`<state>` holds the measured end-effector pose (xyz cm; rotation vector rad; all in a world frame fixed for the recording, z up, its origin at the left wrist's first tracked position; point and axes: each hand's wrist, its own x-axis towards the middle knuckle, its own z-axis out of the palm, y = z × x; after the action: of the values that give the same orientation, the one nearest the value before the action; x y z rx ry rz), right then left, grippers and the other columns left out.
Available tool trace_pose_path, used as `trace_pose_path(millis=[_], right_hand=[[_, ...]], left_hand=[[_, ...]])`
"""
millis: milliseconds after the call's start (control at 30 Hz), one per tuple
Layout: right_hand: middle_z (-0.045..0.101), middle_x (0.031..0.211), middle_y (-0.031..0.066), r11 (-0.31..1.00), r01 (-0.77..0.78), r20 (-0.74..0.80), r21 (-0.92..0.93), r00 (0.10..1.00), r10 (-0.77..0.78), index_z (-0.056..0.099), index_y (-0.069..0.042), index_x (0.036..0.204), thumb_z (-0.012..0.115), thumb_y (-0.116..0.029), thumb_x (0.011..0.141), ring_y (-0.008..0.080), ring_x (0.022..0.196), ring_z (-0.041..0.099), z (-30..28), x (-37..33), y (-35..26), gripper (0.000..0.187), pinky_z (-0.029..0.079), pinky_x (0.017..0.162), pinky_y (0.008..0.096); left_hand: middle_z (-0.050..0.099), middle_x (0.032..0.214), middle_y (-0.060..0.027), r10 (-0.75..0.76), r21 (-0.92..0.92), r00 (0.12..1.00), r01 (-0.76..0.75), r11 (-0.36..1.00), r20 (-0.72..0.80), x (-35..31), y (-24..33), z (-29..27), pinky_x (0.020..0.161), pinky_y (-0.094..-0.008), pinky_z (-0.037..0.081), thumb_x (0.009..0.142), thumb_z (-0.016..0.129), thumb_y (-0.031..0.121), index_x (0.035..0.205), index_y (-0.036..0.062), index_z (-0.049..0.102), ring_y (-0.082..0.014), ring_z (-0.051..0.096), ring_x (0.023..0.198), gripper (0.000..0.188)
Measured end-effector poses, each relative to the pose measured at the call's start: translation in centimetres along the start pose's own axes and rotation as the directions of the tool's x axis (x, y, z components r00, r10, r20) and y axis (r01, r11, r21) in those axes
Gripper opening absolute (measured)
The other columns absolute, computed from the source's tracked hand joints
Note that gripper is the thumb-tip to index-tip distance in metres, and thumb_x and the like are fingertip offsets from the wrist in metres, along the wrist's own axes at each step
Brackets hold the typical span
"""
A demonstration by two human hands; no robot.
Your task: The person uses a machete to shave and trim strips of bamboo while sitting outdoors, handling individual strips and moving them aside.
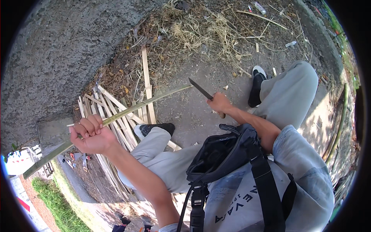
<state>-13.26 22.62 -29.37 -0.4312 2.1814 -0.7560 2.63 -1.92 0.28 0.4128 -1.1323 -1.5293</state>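
While your left hand (pixel 94 136) curls its fingers in nearly to the palm, a long green strip (pixel 133 108) comes out on both sides of it; how tight that grip is, you cannot tell from this view. The strip slants across the space before you, its lower end out to your left beyond the hand and its far end reaching the blade of the knife (pixel 201 89). Whether blade and strip touch there cannot be told. Your right hand (pixel 220 103) is closed around the knife's handle, the fingers wrapped, with the blade pointing up and to the left.

Below the strip, a pile of pale slats (pixel 124 133) lies on the ground (pixel 179 116), beside your left shoe (pixel 167 128). Your right shoe (pixel 256 88) stands beyond the knife. Dry straw (pixel 201 33) is scattered further ahead, near a rough grey wall (pixel 58 58). A dark bag (pixel 220 170) hangs across your front.
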Motion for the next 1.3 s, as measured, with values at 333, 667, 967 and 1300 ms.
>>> trace_pose_path(millis=[333,667,967,1300], right_hand=[[0.066,0.067,0.0218,0.998,0.0,-0.137,-0.071,0.99,-0.01,0.068,0.005,0.077,0.054,-0.037,0.091,0.0342,0.068,0.068,0.9,1.3,1.4,0.046,0.055,0.066,0.0442],[0.054,0.048,0.0082,0.789,-0.265,0.243,0.554,0.958,0.151,0.056,-0.001,0.057,0.039,-0.035,0.1,0.0205,0.037,0.054,3.0,3.4,4.8,0.058,0.047,0.041,0.0353],[0.052,0.05,0.0079,0.821,-0.296,0.29,0.488,0.942,0.166,0.056,0.0,0.061,0.043,-0.038,0.1,0.0179,0.036,0.05,4.4,2.5,4.4,0.056,0.043,0.036,0.0347],[0.053,0.05,0.0087,0.843,-0.304,0.222,0.444,0.949,0.225,0.057,0.001,0.065,0.044,-0.037,0.099,0.0187,0.036,0.051,4.5,2.4,4.7,0.053,0.042,0.038,0.0343]], left_hand=[[0.024,0.048,0.0003,0.012,0.034,0.979,-0.005,0.999,-0.205,0.5,0.4,-3.2,0.045,-0.0274,0.019,0.088,0.044,0.027,0.054,0.0168,0.026,-0.0118,0.02,0.042,0.04],[0.023,0.049,0.0017,0.394,0.479,0.638,-0.044,0.877,-0.662,2.7,-2.0,-11.1,0.035,-0.0267,0.02,0.085,0.044,0.022,0.06,0.0169,0.024,-0.0114,0.027,0.037,0.033],[0.03,0.05,-0.0004,0.41,0.503,0.536,0.032,0.864,-0.738,2.6,-2.8,-11.1,0.034,-0.0266,0.025,0.084,0.051,0.024,0.062,0.0136,0.026,-0.0135,0.034,0.038,0.034],[0.03,0.049,-0.0016,0.43,0.5,0.494,0.012,0.866,-0.756,2.3,-2.7,-12.3,0.031,-0.0284,0.023,0.085,0.053,0.022,0.06,0.0152,0.023,-0.0142,0.033,0.037,0.039]])
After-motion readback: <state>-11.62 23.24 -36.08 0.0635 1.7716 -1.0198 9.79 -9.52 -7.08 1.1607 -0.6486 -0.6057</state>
